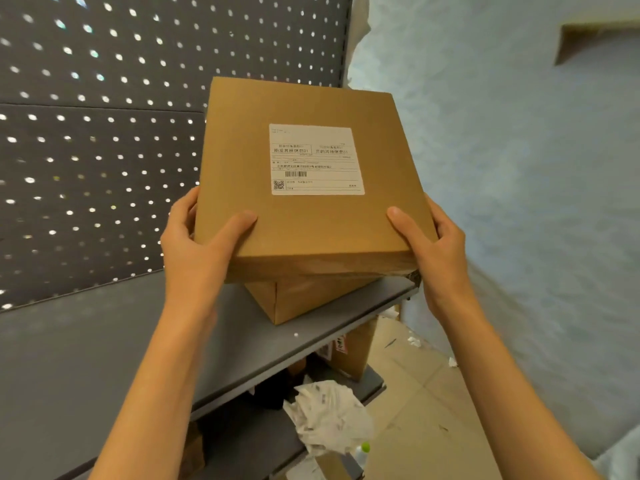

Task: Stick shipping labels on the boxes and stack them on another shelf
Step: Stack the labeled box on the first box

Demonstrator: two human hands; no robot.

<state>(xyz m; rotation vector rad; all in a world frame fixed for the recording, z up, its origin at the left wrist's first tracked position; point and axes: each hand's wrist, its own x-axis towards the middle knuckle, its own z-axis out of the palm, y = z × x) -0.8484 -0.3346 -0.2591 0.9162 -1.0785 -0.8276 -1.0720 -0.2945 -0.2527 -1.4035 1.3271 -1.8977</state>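
Between our palms, the labelled box (311,216) is gripped: left hand (194,251) clasps its near-left corner, right hand (433,244) its near-right, thumbs on top. It sits over a second box (298,299) on the grey shelf (104,341), mostly hiding it. The shipping label (316,160) text is too small to read.

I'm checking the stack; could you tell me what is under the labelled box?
Another cardboard box on the grey shelf sits under the labelled box; its top is covered.
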